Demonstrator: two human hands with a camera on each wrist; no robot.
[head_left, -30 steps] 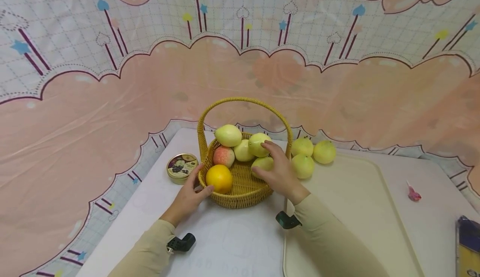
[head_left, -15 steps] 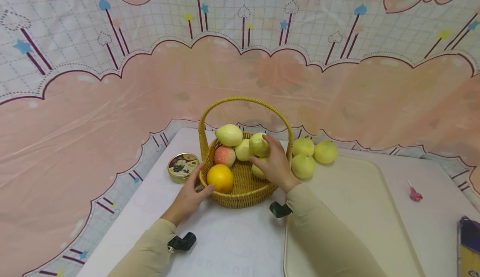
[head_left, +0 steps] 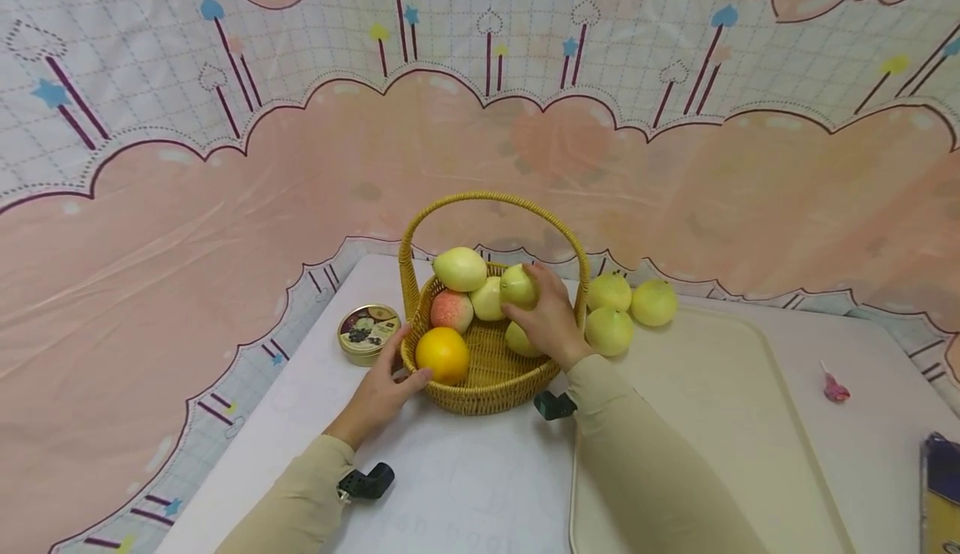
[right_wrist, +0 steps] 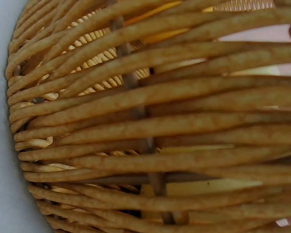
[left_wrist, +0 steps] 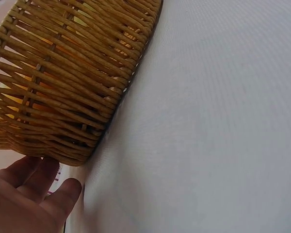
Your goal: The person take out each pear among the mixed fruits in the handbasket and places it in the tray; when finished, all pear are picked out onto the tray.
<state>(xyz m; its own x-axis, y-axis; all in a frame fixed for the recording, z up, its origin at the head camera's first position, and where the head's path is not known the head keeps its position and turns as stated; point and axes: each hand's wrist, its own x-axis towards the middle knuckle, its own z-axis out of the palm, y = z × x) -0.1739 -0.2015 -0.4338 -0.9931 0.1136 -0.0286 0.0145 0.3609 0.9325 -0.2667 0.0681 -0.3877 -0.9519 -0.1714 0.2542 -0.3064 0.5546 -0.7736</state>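
A wicker basket (head_left: 480, 400) with a tall hoop handle stands on the white table. My left hand (head_left: 378, 396) holds its left rim, thumb at the front; in the left wrist view, fingers (left_wrist: 43, 174) touch the outer wall. At the basket's back right, my right hand (head_left: 551, 316) grips a smooth pale green fruit (head_left: 517, 287) between thumb and fingers. Beneath that hand lies another pale green fruit (head_left: 521, 340), partly covered. An orange (head_left: 442, 356), a peach (head_left: 452, 311) and two more pale fruits share the basket. Woven wall (right_wrist: 150, 126) fills the right wrist view.
Three yellow-green fruits (head_left: 609, 331) sit just right of the basket, by a cream tray (head_left: 697, 421). A round tin (head_left: 367, 333) stands at the left. Farther right lie a small pink wrapped item (head_left: 834, 387) and a blue-and-yellow packet (head_left: 943, 487).
My right hand has shifted slightly left and its fingers have settled round the pale green fruit, which has turned a little. The left hand keeps its place on the rim.
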